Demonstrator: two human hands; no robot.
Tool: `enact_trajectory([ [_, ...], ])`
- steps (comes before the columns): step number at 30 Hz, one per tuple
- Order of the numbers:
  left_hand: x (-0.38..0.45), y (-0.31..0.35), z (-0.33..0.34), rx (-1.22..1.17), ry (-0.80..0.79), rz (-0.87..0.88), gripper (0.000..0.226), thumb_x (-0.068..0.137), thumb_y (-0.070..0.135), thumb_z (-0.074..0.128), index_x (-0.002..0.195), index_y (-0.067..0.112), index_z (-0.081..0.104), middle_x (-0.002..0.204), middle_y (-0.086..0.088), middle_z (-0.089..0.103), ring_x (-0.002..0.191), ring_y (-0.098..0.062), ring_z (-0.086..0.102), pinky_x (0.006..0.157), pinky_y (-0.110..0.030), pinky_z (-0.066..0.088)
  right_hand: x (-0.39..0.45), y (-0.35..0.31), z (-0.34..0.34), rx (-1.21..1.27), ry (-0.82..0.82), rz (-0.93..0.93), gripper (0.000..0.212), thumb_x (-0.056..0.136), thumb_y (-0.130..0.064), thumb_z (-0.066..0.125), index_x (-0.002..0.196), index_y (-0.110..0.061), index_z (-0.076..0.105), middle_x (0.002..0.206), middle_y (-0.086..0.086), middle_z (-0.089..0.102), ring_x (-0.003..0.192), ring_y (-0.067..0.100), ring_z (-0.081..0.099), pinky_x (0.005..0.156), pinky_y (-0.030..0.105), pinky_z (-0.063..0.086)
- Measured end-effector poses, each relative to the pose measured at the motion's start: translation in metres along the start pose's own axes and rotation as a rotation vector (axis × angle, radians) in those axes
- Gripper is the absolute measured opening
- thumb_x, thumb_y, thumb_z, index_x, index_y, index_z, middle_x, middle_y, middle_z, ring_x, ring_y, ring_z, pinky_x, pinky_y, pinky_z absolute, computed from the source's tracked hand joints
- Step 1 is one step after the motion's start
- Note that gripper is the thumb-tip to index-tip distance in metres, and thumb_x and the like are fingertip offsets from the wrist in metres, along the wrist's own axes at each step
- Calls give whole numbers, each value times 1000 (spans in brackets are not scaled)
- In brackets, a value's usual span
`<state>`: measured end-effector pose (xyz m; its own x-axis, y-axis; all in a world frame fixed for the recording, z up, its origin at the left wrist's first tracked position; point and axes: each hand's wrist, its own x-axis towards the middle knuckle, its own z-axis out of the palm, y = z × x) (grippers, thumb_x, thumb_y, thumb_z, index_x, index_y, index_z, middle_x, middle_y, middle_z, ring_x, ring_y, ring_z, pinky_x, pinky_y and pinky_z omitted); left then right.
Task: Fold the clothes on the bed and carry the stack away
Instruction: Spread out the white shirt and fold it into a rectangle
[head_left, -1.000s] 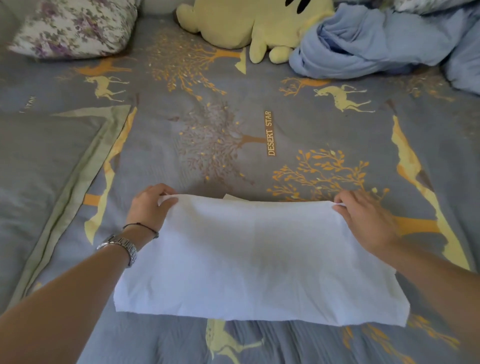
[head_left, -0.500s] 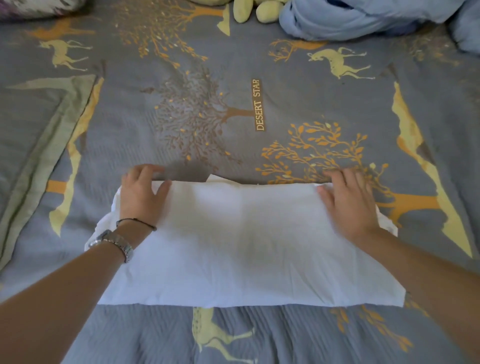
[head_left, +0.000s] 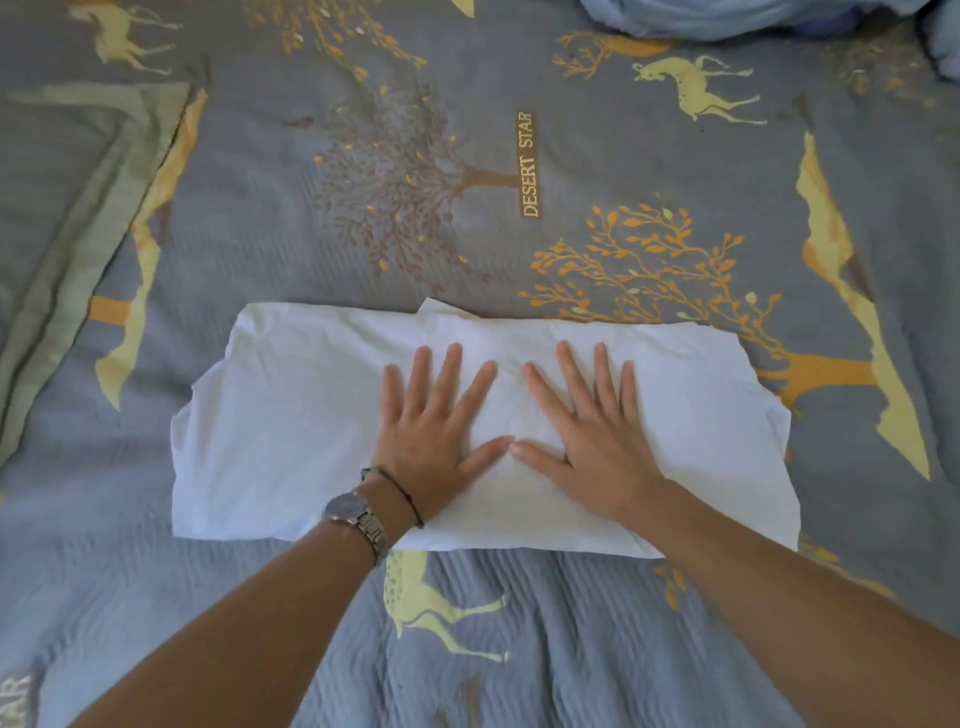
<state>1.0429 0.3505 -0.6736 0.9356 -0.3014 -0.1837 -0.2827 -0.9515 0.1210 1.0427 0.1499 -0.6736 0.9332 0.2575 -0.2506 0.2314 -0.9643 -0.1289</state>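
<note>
In the head view, a folded white garment (head_left: 291, 441) is seen lying flat on the grey printed bedspread (head_left: 597, 649), slightly below the centre of the frame. Its long axis is laid from 9 o'clock to 3 o'clock, across the line of sight, with the far edge toward 12 o'clock and the near edge toward 6 o'clock. A small corner of an under layer is shown poking out past the far edge, just left of its middle. The left hand (head_left: 434, 431) is laid palm down on the middle of the garment, its fingers straight, spread and pointed toward 12 o'clock; nothing is gripped by it. The right hand (head_left: 589, 441) is placed flat just beside it at 3 o'clock, fingers likewise straight, spread and directed toward 12 o'clock, pressing rather than grasping. The two thumb tips are brought together, touching or all but touching, near the garment's centre. A metal wristwatch (head_left: 358, 517) and a thin dark cord bracelet (head_left: 402, 493) are worn on the left wrist. At 1 o'clock, at the top edge, a heap of pale blue fabric (head_left: 727, 18) is partly shown, well apart from the garment. The words DESERT STAR (head_left: 530, 163) are printed on the bedspread at 12 o'clock.
</note>
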Motion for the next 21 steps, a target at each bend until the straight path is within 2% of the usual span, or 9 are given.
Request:
enact_trajectory([
  [2, -1, -10, 5, -9, 13, -39, 81, 79, 76, 17, 147, 32, 14, 157, -6, 15, 143, -39, 11, 111, -62, 12, 1, 3, 5, -37, 15, -5, 84, 76, -81, 14, 146, -40, -5, 159, 3, -9, 144, 36, -16, 115, 56, -9],
  [4, -6, -28, 8, -5, 11, -109, 84, 76, 79, 12, 147, 35, 5, 158, -3, 10, 144, -36, 6, 113, -59, 5, 0, 9, 6, -64, 29, 18, 85, 76, -80, 14, 148, -37, 1, 159, 5, -4, 144, 38, -12, 116, 56, -5],
  [9, -26, -82, 2, 70, -6, -271, 92, 67, 86, -3, 146, 39, -1, 158, -2, 7, 144, -34, 1, 111, -63, 0, -8, 39, 4, -115, 33, 123, 88, 74, -81, 8, 149, -35, 3, 159, 6, -2, 144, 39, -10, 115, 56, -4],
  [12, -36, -98, -2, 46, -24, -365, 93, 63, 89, 2, 144, 43, -5, 158, 2, 2, 145, -31, -4, 109, -65, -3, -17, 55, 3, -131, 36, 174, 91, 72, -83, 1, 149, -34, 3, 159, 6, -2, 144, 39, -9, 115, 57, -4],
  [15, -44, -106, -4, -2, -40, -457, 91, 64, 89, 8, 143, 45, -7, 158, 6, -4, 145, -27, -8, 107, -68, 1, -25, 67, 1, -106, 35, 216, 94, 71, -83, -5, 149, -33, 3, 159, 7, -3, 144, 38, -10, 117, 54, -3],
  [19, -43, -102, -14, 33, -141, -513, 95, 64, 91, 7, 144, 41, -6, 158, 4, -7, 144, -28, -9, 107, -70, 5, -26, 69, -4, -57, -16, 217, 91, 72, -84, 2, 149, -34, -4, 159, 3, -11, 144, 35, -17, 117, 50, -7],
  [21, -40, -92, -23, 15, -145, -530, 96, 63, 87, 6, 145, 38, -4, 158, 1, -5, 144, -29, -8, 107, -70, 3, -30, 70, -11, 55, 20, 250, 89, 74, -80, 13, 149, -33, 4, 160, 3, -4, 145, 31, -11, 118, 47, -5],
])
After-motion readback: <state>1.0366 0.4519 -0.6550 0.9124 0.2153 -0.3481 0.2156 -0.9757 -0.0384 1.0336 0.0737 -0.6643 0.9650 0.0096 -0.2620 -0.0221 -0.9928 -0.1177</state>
